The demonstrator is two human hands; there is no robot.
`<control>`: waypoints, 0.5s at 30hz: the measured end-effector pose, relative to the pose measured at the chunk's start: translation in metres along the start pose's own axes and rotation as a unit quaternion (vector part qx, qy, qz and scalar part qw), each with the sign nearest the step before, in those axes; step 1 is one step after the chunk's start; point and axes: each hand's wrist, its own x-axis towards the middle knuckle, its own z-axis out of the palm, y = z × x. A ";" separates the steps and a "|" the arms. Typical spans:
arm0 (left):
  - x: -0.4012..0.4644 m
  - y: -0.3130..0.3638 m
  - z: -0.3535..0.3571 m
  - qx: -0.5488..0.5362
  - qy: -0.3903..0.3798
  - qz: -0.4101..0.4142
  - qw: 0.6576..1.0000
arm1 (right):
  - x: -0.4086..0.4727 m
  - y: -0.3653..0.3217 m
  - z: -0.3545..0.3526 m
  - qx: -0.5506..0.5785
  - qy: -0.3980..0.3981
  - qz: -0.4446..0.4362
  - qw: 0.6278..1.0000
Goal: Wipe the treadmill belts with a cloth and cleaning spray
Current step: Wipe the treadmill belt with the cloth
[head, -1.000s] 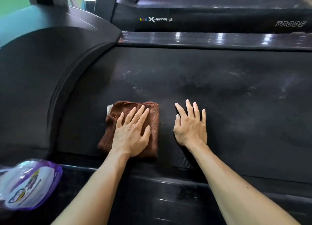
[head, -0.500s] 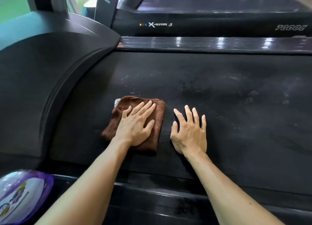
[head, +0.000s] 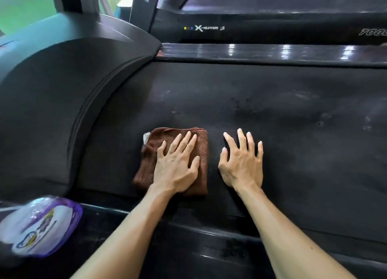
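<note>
Fingers straight and slightly spread, our left hand [head: 176, 167] presses flat on the folded brown terry cloth [head: 196, 147], hiding its middle. Our right hand [head: 243, 165] lies flat just beside it, fingers splayed, on the black textured treadmill belt [head: 303, 153]. The purple-and-white spray bottle [head: 39, 226], lower left, is blurred and partly cut off.

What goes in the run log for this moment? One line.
left hand flat, pressing folded brown cloth | right hand flat on black treadmill belt | wiping underway
</note>
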 end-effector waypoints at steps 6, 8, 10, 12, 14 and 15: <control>0.047 -0.055 -0.009 0.012 0.010 -0.051 0.999 | 0.000 0.003 0.002 -0.006 0.003 -0.003 1.000; 0.035 -0.074 -0.015 0.023 0.007 -0.109 0.994 | 0.000 0.003 0.003 0.001 0.007 -0.004 1.000; 0.009 -0.068 -0.014 0.027 0.010 -0.134 0.991 | 0.000 0.002 0.004 -0.002 0.012 -0.006 1.000; -0.011 -0.042 -0.009 0.026 0.016 -0.119 0.992 | -0.001 0.001 0.004 -0.007 0.014 -0.001 1.000; -0.017 -0.015 -0.004 0.017 0.010 -0.076 0.997 | -0.001 0.000 0.003 -0.008 0.009 -0.005 1.000; -0.012 -0.005 -0.001 0.014 0.006 -0.055 0.998 | -0.001 0.000 0.002 -0.009 0.008 -0.005 1.000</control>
